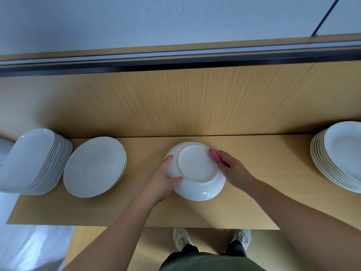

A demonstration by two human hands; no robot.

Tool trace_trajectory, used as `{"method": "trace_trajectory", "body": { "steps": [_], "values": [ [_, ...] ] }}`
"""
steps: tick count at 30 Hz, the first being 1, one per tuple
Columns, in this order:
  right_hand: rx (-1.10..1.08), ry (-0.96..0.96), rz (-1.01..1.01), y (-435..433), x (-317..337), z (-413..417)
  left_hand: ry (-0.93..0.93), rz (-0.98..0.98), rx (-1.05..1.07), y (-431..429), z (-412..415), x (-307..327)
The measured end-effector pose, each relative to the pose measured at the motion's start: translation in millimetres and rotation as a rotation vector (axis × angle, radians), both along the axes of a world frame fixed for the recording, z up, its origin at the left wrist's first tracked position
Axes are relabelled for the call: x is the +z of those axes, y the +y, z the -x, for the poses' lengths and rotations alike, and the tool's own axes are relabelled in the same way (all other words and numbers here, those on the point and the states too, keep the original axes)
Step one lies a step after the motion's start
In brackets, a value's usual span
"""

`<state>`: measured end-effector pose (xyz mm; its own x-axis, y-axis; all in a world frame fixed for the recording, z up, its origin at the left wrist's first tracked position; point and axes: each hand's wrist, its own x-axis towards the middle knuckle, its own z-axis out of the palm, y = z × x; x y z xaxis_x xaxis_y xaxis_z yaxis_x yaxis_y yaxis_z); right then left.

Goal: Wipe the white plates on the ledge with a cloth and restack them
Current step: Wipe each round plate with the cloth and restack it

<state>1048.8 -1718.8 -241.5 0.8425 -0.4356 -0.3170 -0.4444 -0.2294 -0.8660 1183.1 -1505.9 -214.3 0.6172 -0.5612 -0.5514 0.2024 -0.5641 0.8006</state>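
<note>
Nearest me, at the bottom of the frame, are my two shoes [182, 239] on the floor, under the front edge of the ledge [244, 208]. My forearms reach up from the lower corners and meet at centre frame around one white plate [196, 169].

The plate is turned over, its foot ring and underside facing me, and it tilts. I cannot tell whether its lower rim touches the ledge. My left grip [165, 179] has it by the left rim, thumb laid on the underside and fingers curled round the edge behind. My right grip [233, 169] is closed on a pink cloth [214, 155], which it presses against the plate's upper right rim.

What matters for the next stroke, as I judge it, is that the unwiped underside lies left of the cloth. The right grip would sweep leftward over the foot ring towards the left grip, which only steadies the plate.

Farther along the ledge, left of centre frame, sits a low flat stack [94, 167], just beside my left forearm, so that grip is the nearer one to it. A tall stack [37, 159] stands at the left edge of the frame. A stack of deeper plates [340, 153] stands well apart at the right edge. Which pile takes the wiped plate I cannot tell.

Behind them rises a wooden panel [195, 98], then a dark rail [175, 61] in the upper frame.
</note>
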Motion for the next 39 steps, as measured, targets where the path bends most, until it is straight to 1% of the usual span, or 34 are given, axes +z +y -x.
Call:
{"method": "trace_trajectory", "body": {
  "steps": [6,8,10,16,19,22,24,26,28,32,35,37,39],
  "values": [
    [0.035,0.046,-0.071,-15,8,-17,0.058,0.045,0.045,-5,0,0],
    [0.032,0.047,-0.086,-15,7,-20,0.099,0.053,0.040,-7,2,2],
    [0.012,0.044,-0.104,-11,8,-20,0.097,0.045,0.030,-6,3,3],
    [-0.103,0.001,-0.056,9,-7,2,0.077,0.049,0.063,-2,8,-2],
    [-0.242,-0.051,-0.032,38,-24,20,0.070,0.060,0.074,-1,11,-4],
    [-0.295,-0.019,-0.029,73,-33,36,0.052,0.069,0.084,-1,13,-6],
    [-0.314,-0.016,-0.037,80,-37,40,-0.003,0.051,0.063,-1,16,-6],
    [-0.319,-0.041,-0.040,69,-37,38,-0.051,0.044,0.057,-1,18,-7],
    [-0.301,-0.071,-0.020,54,-34,33,-0.055,0.048,0.085,-5,19,-6],
    [-0.181,-0.089,0.041,25,-23,24,0.011,0.080,0.119,-11,13,-4],
    [-0.120,-0.085,0.002,12,-19,17,0.035,0.099,0.108,-10,7,-3],
    [-0.119,-0.070,-0.029,10,-19,14,0.044,0.114,0.124,-12,8,-3],
    [-0.180,-0.053,-0.033,14,-21,12,0.069,0.129,0.176,-13,13,-4]
  ]
}}
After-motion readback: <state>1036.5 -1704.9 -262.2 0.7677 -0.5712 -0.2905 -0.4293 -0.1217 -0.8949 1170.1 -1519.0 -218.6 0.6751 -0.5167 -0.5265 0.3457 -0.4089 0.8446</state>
